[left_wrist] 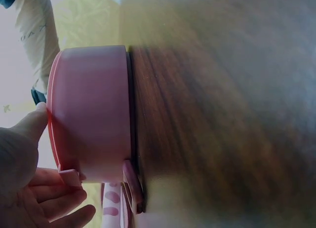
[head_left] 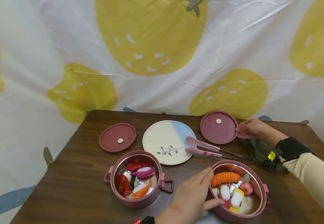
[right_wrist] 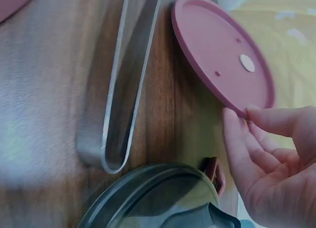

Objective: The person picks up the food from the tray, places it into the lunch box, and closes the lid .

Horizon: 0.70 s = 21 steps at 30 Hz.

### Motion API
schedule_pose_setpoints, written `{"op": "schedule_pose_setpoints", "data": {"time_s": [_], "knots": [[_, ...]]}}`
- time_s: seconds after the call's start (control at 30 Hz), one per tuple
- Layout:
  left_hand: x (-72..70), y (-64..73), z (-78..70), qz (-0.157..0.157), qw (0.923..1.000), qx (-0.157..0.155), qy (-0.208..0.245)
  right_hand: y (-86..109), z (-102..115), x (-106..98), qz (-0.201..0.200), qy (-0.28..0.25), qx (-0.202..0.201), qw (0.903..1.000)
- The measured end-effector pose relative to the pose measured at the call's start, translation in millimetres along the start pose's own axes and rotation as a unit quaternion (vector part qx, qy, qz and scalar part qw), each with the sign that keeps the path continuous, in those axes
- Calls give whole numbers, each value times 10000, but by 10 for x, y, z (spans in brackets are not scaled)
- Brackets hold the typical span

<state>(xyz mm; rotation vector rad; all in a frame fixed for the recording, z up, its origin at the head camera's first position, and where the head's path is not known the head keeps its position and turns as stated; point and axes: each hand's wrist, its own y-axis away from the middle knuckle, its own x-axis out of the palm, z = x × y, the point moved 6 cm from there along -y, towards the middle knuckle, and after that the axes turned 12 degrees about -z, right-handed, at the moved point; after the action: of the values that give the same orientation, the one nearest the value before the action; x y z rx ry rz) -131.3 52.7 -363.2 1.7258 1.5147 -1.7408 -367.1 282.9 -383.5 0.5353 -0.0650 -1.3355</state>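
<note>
My right hand (head_left: 251, 129) pinches the edge of a round pink lid (head_left: 217, 128) between thumb and fingers. In the right wrist view this lid (right_wrist: 222, 55) stands tilted, a white knob on its face. My left hand (head_left: 191, 197) rests against the near-left side of the right pink pot (head_left: 263, 186), fingers extended and thumb at the rim. From the left wrist, fingers show around a side handle (left_wrist: 70, 178) of the pot. Inside lie an orange sausage-shaped piece (head_left: 225, 178), a small red ball (head_left: 246, 188) and several sushi-like pieces.
A second pink pot (head_left: 135, 203) holds colourful sushi-like pieces. Behind it lie another pink lid (head_left: 112, 137) and a white-and-blue plate (head_left: 156, 133). Pink-tipped tongs (head_left: 205, 144) overlap the plate's right edge. A dark lid-like object with a handle (right_wrist: 148, 198) sits beneath my right forearm.
</note>
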Motion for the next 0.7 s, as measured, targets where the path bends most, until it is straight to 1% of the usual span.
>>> {"op": "schedule_pose_setpoints", "data": {"time_s": [0.13,0.2,0.3,0.33,0.4,0.5,0.53,0.6,0.7], "knots": [[17,-5,35,-13,9999,-41,98,141,89,-1,-117,-142,-214,9996],[23,-16,44,-95,9999,-3,91,279,138,-11,-103,-87,-363,9993],[30,-52,60,-258,9996,59,73,540,204,-44,99,115,-637,9979],[33,-68,63,-302,9995,96,68,641,217,-51,227,178,-760,9967],[47,-96,68,-319,9994,136,78,838,207,-61,609,140,-911,9939],[80,-129,78,-229,9995,106,201,1113,140,-29,1262,5,-1079,9861],[88,-138,89,-183,9995,64,244,1191,111,-7,1479,-43,-1094,9829],[99,-149,123,-123,9989,-70,440,1320,52,41,1764,-79,-1101,9781],[97,-170,188,-51,9950,-359,926,1463,-28,108,1968,-103,-1058,9747]]}}
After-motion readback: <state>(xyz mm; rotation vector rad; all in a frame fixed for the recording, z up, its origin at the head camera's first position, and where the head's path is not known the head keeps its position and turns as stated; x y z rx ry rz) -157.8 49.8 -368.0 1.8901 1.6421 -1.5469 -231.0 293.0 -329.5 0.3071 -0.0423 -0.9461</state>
